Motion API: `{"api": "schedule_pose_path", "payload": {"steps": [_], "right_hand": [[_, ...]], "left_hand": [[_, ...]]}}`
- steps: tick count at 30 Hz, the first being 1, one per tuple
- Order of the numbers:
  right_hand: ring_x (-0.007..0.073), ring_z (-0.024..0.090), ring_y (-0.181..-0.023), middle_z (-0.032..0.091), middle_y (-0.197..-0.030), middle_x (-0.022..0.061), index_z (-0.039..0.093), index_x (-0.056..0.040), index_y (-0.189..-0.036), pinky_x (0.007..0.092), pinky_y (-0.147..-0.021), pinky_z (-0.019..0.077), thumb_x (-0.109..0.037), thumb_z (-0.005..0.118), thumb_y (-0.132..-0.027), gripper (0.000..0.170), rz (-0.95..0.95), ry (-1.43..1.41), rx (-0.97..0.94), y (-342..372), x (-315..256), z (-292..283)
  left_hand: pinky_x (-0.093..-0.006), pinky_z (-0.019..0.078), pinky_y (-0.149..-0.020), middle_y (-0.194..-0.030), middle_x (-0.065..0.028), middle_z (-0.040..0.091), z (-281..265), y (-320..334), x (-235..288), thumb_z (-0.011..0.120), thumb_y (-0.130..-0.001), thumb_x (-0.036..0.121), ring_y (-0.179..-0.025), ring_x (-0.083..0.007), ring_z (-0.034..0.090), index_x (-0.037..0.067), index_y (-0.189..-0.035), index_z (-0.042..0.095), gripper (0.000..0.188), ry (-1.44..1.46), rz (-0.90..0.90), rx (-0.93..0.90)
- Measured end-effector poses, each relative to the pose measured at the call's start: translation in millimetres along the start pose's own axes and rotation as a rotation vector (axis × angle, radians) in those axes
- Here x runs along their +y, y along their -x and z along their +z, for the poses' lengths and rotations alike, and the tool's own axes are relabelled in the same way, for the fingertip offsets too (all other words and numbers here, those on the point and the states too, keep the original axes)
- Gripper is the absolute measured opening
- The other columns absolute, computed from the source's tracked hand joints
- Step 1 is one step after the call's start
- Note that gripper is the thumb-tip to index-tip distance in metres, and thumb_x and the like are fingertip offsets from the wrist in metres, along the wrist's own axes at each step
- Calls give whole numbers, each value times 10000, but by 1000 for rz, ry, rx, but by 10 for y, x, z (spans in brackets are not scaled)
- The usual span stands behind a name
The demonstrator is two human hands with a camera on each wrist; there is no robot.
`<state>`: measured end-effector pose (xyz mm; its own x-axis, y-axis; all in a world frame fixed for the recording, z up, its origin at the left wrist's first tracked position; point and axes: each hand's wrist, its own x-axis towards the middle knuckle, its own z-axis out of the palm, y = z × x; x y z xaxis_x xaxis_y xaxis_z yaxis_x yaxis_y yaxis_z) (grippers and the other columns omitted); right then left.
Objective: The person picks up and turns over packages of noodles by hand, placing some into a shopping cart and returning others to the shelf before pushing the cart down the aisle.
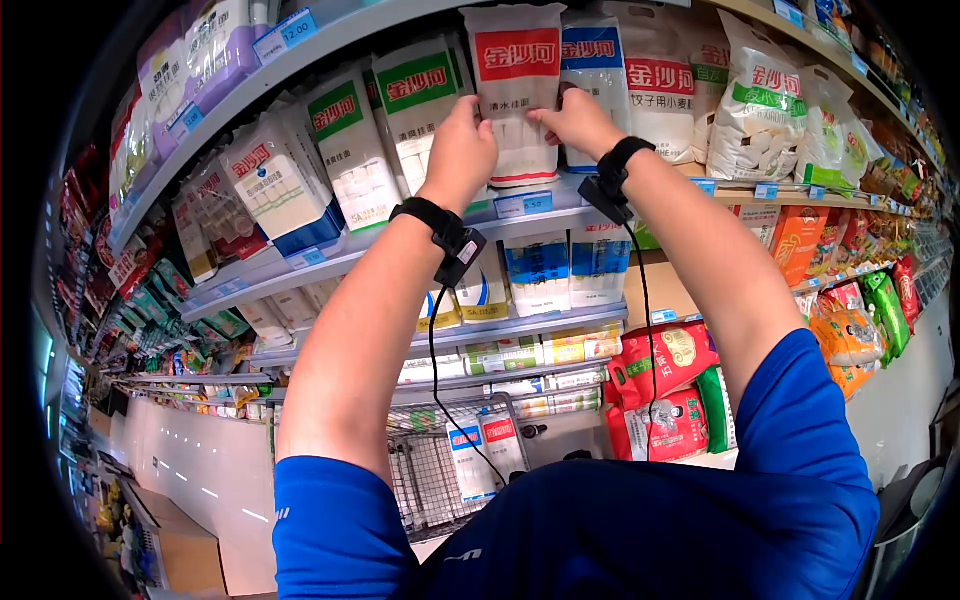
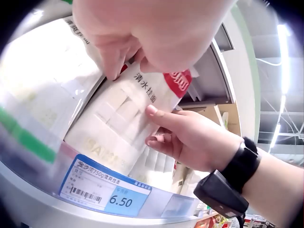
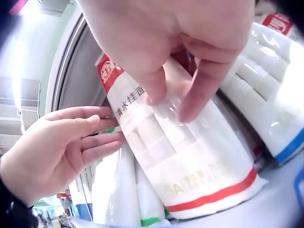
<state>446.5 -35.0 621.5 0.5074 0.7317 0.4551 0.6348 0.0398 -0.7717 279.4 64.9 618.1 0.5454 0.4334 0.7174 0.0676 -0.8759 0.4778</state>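
Left hand beside left edge of red-topped noodle pack, long axis upright; fingers extended. Right hand nearer, bent fingers touching front; whether pinching, cannot tell.

I have a tall white noodle pack standing almost upright at the top centre of the head view, a red block with white characters near its top, black characters beneath, and pale noodle bundles showing through its face. In the right wrist view it slants, red block toward the upper left and the thin red band at its foot toward the lower right, faint gold lettering just above. My right hand pinches its creased front, and the fingertips of my left hand lie at its left edge.
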Motion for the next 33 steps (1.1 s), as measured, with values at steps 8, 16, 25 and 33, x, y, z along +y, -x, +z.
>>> {"api": "schedule_pose_path", "payload": {"steps": [8,16,25,33], "right_hand": [[223,642,-984,629,-1147,163,487,54,-1232,320,-837,519,-172,613,-901,420,-287,47,306,326,42,146],[148,617,-1007,602,-1114,79,516,-26,-1201,289,-841,503,-105,546,-959,257,157,-725,-580,2586,602,1503],[191,547,-969,555,-1011,39,572,-95,-1073,376,-806,481,-221,605,-873,238,980,-430,-899,4218,2954,4300],[261,629,-816,637,-971,174,420,152,-1263,308,-728,505,-331,700,-760,751,982,-6,-924,5159,3383,5623]], "left_hand": [[-358,475,-980,-1251,-195,587,-274,592,184,428,-919,-22,-1185,-276,578,-27,-1320,456,402,626,-39,-99],[-298,499,-776,-1049,-107,625,-740,3319,-1039,477,-951,18,-833,-155,605,36,-1097,520,153,644,-718,121],[-386,497,-829,-1053,-264,648,46,6892,-2667,597,-831,198,-955,-329,649,-47,-1264,503,506,-49,-1425,-505],[-483,465,-923,-1114,-335,610,677,7935,-3348,520,-803,175,-1064,-464,586,-79,-1274,450,540,15,-1484,-607]]}}
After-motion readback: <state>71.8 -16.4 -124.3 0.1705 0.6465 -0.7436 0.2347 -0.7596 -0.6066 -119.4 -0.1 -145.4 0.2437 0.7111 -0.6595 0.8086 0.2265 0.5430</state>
